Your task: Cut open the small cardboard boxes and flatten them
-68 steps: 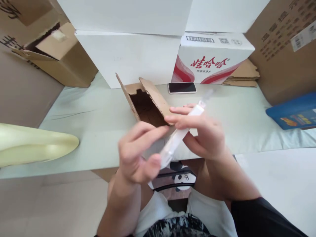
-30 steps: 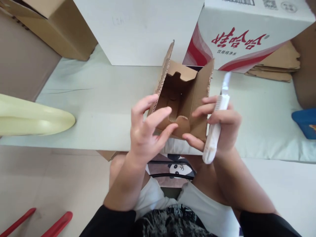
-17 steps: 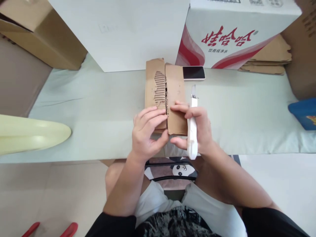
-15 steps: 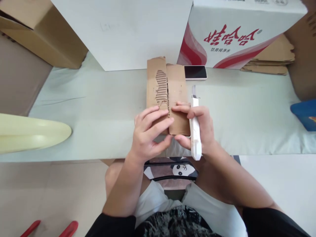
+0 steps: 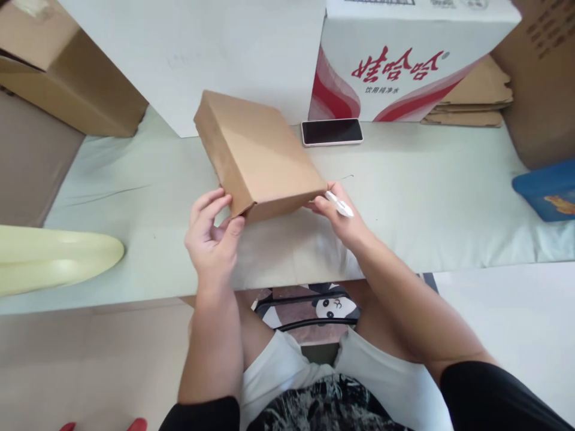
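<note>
A brown cardboard box [image 5: 267,149] is tilted and turned at an angle over the cloth-covered table, a smooth plain face upward. My left hand [image 5: 213,233] is closed on its near left corner, with the thumb at the front and fingers along the side. At the near right corner, my right hand [image 5: 344,221] grips the box edge, some of its fingers hidden beneath. The same hand keeps hold of a white utility knife [image 5: 340,205]; only part of its handle shows, and the blade is out of sight.
Behind the box lies a phone [image 5: 332,131], in front of a white carton with red print [image 5: 404,72]. Flattened cardboard [image 5: 471,99] is stacked at the back right. A blue container [image 5: 548,191] stands far right; a pale yellow object [image 5: 58,257] is at left.
The box has been turned over, from its torn, seamed face to a smooth one, and swung leftward. My left hand moved left to its corner. The knife, earlier with blade showing, is now mostly hidden.
</note>
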The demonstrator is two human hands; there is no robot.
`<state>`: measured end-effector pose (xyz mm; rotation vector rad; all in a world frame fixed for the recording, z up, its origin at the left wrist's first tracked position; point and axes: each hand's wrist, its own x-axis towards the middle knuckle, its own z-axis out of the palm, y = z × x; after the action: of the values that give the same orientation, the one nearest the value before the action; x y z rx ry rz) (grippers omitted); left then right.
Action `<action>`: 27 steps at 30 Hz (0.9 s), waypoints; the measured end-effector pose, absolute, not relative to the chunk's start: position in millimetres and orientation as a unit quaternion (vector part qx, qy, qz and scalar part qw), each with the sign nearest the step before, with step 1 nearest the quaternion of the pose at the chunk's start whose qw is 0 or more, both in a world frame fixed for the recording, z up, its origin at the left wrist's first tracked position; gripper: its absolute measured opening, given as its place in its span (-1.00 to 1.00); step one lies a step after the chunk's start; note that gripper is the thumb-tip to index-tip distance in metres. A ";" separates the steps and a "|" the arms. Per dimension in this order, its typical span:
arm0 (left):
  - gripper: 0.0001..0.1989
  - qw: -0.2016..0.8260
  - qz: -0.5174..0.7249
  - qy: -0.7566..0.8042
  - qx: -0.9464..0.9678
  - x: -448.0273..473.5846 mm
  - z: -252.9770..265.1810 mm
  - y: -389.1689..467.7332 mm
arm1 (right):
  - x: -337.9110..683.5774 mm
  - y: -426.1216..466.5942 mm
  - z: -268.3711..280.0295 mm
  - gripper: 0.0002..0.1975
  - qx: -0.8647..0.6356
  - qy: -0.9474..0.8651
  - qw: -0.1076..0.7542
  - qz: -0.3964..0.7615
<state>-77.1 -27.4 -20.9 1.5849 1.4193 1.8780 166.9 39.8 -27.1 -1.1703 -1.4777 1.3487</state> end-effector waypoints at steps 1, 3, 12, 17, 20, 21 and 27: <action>-0.67 0.187 0.661 0.501 0.526 -76.7 -24.2 -26.6 | 165.5 40.7 -27.8 -0.45 -0.447 -0.591 0.400 0.540; -0.54 0.266 0.663 0.512 0.477 -74.0 -27.5 -25.9 | 162.8 42.0 -26.7 -0.44 -0.411 -0.612 0.439 0.513; -0.42 0.595 0.550 0.505 0.298 -44.6 -10.1 -28.3 | 164.7 27.8 27.4 -0.57 -0.309 -0.694 0.571 0.311; -0.62 0.641 0.410 0.519 0.389 -46.8 -20.5 -29.0 | 175.7 18.3 58.3 -0.71 -0.312 -0.648 0.608 0.335; -0.54 0.521 0.406 0.579 0.478 -55.3 -23.3 -30.1 | 180.7 19.0 60.6 -0.71 -0.341 -0.644 0.591 0.346; -0.50 0.461 0.435 0.593 0.496 -57.0 -23.2 -30.7 | 181.4 19.5 59.8 -0.71 -0.351 -0.655 0.578 0.337; -0.45 0.197 0.540 0.450 0.684 -45.6 -12.2 -38.0 | 178.4 17.7 57.8 -0.81 -0.377 -0.731 0.493 0.282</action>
<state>-45.6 -38.0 -12.2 1.9143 1.2601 1.5109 178.4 17.7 57.8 -0.9156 -1.7740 0.6839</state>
